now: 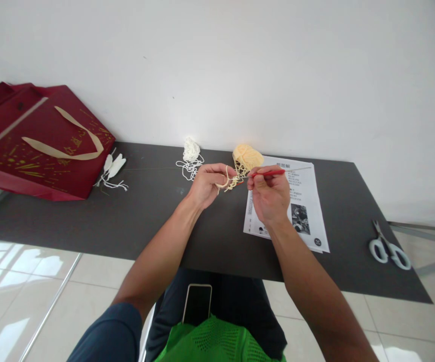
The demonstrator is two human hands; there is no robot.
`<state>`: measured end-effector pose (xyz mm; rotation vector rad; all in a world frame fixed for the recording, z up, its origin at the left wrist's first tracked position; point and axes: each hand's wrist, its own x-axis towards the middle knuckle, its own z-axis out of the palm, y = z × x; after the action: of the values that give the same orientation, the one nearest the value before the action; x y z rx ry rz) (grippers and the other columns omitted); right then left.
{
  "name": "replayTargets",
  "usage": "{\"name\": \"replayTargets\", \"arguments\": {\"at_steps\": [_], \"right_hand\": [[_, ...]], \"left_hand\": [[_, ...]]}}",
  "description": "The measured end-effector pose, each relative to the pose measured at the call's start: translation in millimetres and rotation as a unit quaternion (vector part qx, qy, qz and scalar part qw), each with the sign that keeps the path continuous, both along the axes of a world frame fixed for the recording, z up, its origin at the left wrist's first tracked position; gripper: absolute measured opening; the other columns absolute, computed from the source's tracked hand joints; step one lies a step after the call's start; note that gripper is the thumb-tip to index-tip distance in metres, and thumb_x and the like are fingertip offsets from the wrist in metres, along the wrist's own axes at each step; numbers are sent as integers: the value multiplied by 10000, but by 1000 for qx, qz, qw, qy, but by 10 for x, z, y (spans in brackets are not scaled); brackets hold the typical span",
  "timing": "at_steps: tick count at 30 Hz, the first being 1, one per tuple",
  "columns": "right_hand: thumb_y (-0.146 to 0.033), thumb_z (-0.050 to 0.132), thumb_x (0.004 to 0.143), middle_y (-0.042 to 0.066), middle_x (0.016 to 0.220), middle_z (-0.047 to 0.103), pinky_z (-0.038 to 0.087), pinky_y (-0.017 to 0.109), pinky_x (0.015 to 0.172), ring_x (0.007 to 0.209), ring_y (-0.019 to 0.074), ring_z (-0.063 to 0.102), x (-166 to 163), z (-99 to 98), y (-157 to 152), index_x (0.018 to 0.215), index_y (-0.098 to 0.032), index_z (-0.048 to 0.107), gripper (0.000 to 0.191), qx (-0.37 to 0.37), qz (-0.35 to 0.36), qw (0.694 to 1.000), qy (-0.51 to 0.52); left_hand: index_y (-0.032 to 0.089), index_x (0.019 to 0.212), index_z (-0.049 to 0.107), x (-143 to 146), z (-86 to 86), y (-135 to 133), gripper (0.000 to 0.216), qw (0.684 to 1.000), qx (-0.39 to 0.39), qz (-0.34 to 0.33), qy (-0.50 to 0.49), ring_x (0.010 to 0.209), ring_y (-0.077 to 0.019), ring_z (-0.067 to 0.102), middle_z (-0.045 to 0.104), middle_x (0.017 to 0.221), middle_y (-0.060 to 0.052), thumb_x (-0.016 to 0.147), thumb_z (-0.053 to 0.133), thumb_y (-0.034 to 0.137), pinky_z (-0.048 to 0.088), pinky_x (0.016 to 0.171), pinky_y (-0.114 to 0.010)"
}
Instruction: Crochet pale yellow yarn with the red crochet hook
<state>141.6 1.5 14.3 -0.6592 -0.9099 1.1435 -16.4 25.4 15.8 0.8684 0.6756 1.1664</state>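
My right hand (270, 197) is closed around the red handle of a crochet hook (268, 173), whose thin metal shaft points left. Facing it, my left hand (210, 185) pinches cream yarn (223, 186), with a strand looped over the fingers. The hook's tip meets the yarn by the left fingertips; the exact stitch is too small to make out. Just behind the hands sits a pale yellow ball of yarn (248, 157), loose strands trailing toward them. A white ball of yarn (191, 150) with tangled strands lies behind my left hand.
Printed sheets (317, 221) lie partly under my right hand. White-handled scissors (388, 249) rest near the table's right end. At the left stand a dark red gift bag (47, 146) and small white pieces with strings (115, 166). A phone (197, 303) lies on my lap.
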Motion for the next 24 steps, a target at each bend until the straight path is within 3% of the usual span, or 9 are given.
{"name": "replayTargets", "arguments": {"at_steps": [7,15,19,24], "right_hand": [[-307,897,730,-35,830,704,514,194,578,649,67,591,26,-20,15,836,-242,670,259,-79,68,991,82],[-234,870,765,-47,878,752,611,112,759,744,35,685,-41,-128,53,837,-237,745,144,-133,58,977,158],[-254,854,786,-28,942,783,628,145,856,819,54,729,-118,-166,31,889,-224,758,144,-130,30,982,138],[-292,832,813,-6,984,795,652,228,873,838,90,743,-203,-165,-14,917,-219,753,150,-111,0,988,106]], "left_hand": [[152,777,809,1,-10,-7,173,1000,10,-2,-2,576,-111,563,692,643,-32,605,809,160,434,612,-272],[208,894,832,35,-115,14,144,967,157,110,166,824,-161,666,761,903,-47,760,794,242,500,749,-280],[209,972,823,95,-126,-2,225,965,133,151,169,815,-156,682,776,920,-42,751,787,219,526,774,-285],[186,1095,783,190,-75,-57,391,977,82,154,120,712,-136,676,766,848,-28,705,799,212,549,709,-278]]}}
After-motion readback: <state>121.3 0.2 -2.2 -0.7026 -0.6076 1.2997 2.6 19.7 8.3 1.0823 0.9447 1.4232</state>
